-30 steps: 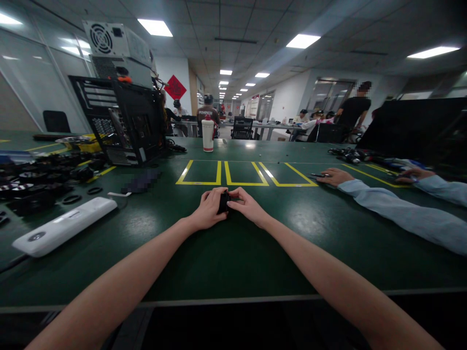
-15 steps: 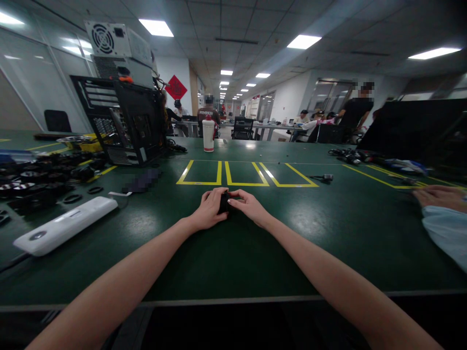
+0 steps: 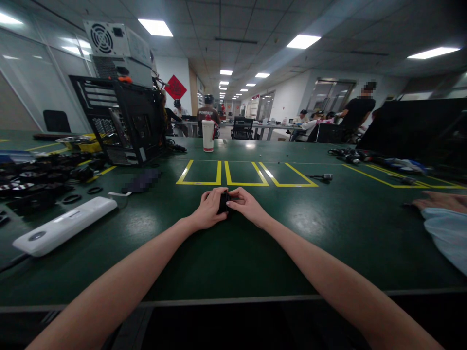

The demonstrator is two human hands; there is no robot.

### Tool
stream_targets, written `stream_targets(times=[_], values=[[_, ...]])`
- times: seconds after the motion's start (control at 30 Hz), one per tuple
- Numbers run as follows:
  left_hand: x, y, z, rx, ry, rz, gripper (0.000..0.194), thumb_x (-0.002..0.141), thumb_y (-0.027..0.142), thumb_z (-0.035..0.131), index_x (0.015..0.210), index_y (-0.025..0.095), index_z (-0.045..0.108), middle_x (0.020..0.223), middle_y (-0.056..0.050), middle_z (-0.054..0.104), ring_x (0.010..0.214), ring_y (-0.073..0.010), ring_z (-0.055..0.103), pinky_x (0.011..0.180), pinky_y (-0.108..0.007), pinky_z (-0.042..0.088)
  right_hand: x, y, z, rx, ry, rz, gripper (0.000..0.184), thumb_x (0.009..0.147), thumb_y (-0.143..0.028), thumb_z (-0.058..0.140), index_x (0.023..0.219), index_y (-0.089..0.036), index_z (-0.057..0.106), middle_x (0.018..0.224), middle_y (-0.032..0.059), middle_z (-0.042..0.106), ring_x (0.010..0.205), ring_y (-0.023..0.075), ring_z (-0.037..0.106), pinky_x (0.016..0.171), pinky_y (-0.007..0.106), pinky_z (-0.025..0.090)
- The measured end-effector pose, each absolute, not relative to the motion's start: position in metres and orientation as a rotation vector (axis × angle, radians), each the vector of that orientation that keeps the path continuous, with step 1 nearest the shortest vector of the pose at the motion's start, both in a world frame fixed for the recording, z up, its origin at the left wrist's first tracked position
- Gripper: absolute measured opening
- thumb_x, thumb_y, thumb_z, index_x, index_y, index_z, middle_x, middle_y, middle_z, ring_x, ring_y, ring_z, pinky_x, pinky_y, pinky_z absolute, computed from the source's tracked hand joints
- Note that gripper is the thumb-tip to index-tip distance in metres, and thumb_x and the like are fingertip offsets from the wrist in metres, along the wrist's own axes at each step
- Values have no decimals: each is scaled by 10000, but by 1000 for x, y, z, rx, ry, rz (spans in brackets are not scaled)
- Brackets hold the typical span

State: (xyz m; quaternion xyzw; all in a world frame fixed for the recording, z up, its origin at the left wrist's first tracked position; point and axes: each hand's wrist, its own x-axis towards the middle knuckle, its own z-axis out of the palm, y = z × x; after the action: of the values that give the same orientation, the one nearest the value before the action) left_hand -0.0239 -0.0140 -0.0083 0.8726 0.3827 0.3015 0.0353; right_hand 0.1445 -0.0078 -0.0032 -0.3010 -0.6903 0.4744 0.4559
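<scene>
A small black object point(image 3: 223, 203) is between my two hands, low over the green table; fingers cover much of it, and I cannot tell its kind. My left hand point(image 3: 209, 209) is closed round its left side, the thumb low and the fingers over the top. From the right, my right hand point(image 3: 247, 205) pinches its near right edge with thumb and fingertips. Just beyond the hands, yellow tape point(image 3: 248, 184) marks open-topped boxes on the tabletop point(image 3: 241, 262).
On the left lie a white power strip point(image 3: 67, 225), black rings point(image 3: 72, 199) and a heap of dark parts. A computer case point(image 3: 126, 121) stands behind them. A white cup point(image 3: 207, 135) is at the back. Another person's hand point(image 3: 443, 201) rests at the right.
My hands stay in nearly the same place on the black object, with the right fingers slightly shifted. The other person's hand at the right has moved a little.
</scene>
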Motion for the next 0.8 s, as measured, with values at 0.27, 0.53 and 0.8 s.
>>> stream_targets(times=[0.27, 0.53, 0.8], values=[[-25, -13, -10, 2687, 1177, 941, 611, 674, 224, 527, 1203, 217, 222, 1184, -83, 377, 1128, -232, 357, 960, -437, 221, 145, -12, 1, -782, -1672, 1301, 313, 647, -205, 626, 934, -177, 505, 1000, 38, 544, 958, 166, 540, 910, 378, 382], [-24, -13, -9, 2679, 1183, 931, 612, 678, 236, 532, 1204, 217, 221, 1185, -80, 376, 1131, -230, 354, 966, -436, 218, 147, -11, -3, -776, -1716, 1188, 261, 667, -256, 611, 884, -195, 479, 927, 15, 523, 923, 144, 514, 846, 346, 416], [-23, -13, -9, 2681, 1188, 935, 606, 681, 236, 527, 1202, 214, 218, 1185, -84, 372, 1132, -235, 355, 966, -440, 214, 144, -15, 1, -816, -1715, 1169, 299, 686, -212, 585, 966, -205, 482, 954, 21, 512, 918, 144, 516, 844, 345, 421]])
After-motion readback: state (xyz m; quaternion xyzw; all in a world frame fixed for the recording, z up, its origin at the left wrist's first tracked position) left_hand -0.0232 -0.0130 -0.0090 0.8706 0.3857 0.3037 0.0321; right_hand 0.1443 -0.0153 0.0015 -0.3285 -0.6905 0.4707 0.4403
